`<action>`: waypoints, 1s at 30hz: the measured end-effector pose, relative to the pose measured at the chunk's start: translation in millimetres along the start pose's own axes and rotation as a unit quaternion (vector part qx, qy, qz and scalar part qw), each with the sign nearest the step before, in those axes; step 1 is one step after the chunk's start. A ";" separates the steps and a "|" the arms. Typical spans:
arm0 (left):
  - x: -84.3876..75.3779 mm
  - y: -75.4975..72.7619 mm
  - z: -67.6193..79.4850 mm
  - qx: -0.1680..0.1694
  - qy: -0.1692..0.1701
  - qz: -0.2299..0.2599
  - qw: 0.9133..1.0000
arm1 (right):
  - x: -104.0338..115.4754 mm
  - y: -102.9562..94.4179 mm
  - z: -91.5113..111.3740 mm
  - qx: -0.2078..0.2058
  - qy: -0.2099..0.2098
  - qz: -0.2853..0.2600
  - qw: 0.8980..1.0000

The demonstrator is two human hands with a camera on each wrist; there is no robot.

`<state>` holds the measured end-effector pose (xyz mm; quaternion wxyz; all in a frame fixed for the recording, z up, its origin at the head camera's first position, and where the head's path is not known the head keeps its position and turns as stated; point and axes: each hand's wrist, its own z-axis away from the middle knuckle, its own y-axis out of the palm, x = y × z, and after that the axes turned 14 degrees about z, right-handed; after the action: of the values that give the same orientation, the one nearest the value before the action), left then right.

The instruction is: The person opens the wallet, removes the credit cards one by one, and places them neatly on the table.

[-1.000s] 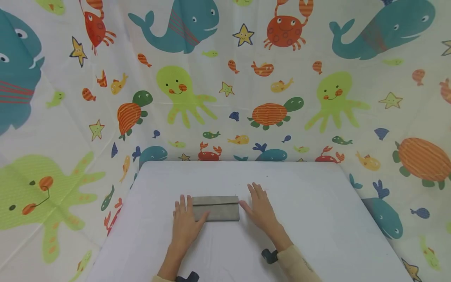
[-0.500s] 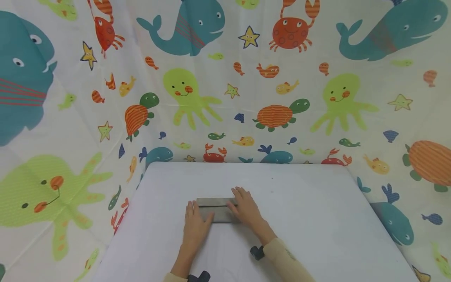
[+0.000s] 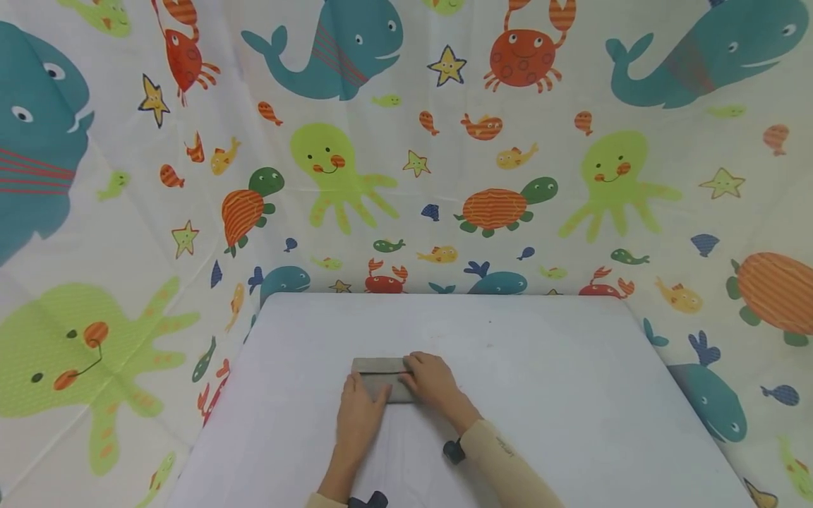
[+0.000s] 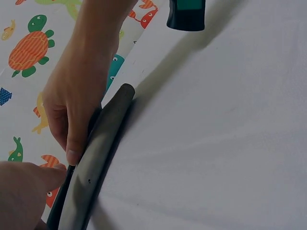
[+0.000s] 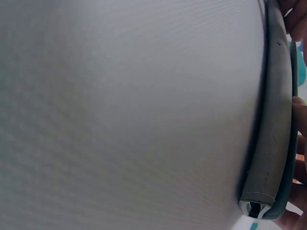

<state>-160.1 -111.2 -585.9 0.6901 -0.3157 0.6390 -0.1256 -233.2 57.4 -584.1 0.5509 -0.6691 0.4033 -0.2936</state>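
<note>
A flat grey case with a flap (image 3: 380,365) lies on the white table in the head view. My left hand (image 3: 359,418) holds its left end, thumb on the front panel, fingers along the side. My right hand (image 3: 435,381) grips the right end with bent fingers, thumb near the flap's edge line. In the left wrist view the case's rounded long edge (image 4: 91,177) faces the camera, and the right hand (image 4: 79,103) pinches its far part. Along the right side of the right wrist view, fingers of the left hand (image 5: 300,117) touch the case (image 5: 272,129).
The white table (image 3: 559,395) extends around the case on every side. Behind it and at both sides hangs a curtain (image 3: 419,85) printed with sea animals. Dark wrist devices (image 3: 454,451) sit near the beige sleeves (image 3: 508,462).
The right hand has come leftward from beside the case onto its right end, and its straight fingers have bent around it. The left hand stays at the left end.
</note>
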 end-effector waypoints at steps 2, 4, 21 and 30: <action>1.2 2.6 2.2 -0.008 0.011 -0.014 1.000 | 0.7 2.3 0.7 -0.001 -0.004 0.020 1.000; 2.3 4.8 3.8 -0.015 0.022 -0.031 0.999 | 1.2 2.7 0.3 0.002 -0.006 0.035 0.999; 6.9 21.8 2.8 -0.015 0.070 -0.114 0.991 | -0.4 10.7 -14.6 -0.057 -0.035 0.092 0.994; 2.2 19.7 2.7 -0.024 0.073 -0.127 0.989 | 9.1 13.2 -17.2 -0.062 -0.070 0.169 0.981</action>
<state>-161.8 -96.6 -599.5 0.6126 -0.4004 0.6451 -0.2196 -245.9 40.1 -593.6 0.5767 -0.6429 0.4889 -0.1232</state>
